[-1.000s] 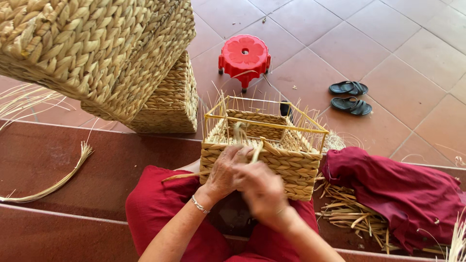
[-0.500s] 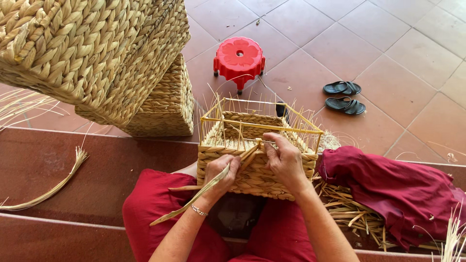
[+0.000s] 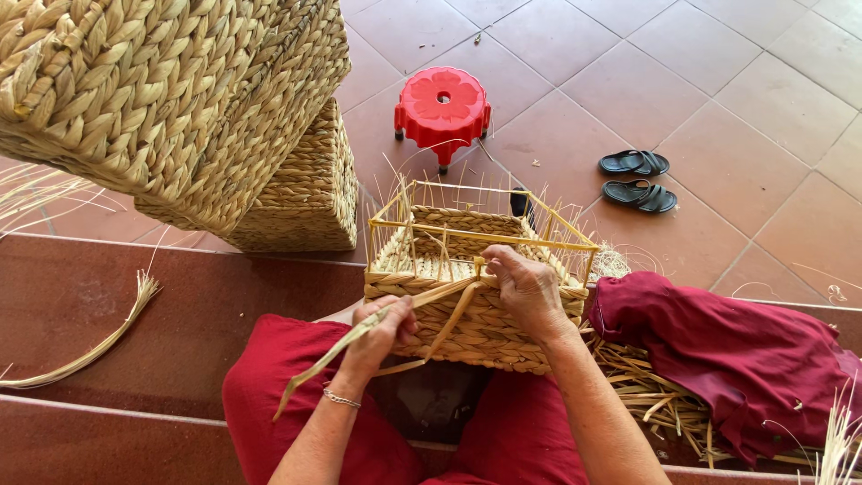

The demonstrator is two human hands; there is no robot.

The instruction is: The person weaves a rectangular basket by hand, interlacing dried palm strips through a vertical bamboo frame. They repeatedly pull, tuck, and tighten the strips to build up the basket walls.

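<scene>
Since half a second ago I've drawn my left hand point(image 3: 382, 328) lower, fingers pinched on a flat straw strand point(image 3: 359, 337) running up to the half-woven basket point(image 3: 476, 287) on my lap. Right hand point(image 3: 530, 287) grips the strand's end at the near rim, wrist arched. Open tile lies beyond.

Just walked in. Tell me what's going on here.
A seated person in red is weaving a half-built straw basket on a yellow wire frame, held on their lap. The left hand pulls a long straw strand; the right hand grips the weave at the rim. Finished baskets are stacked at left.
</scene>
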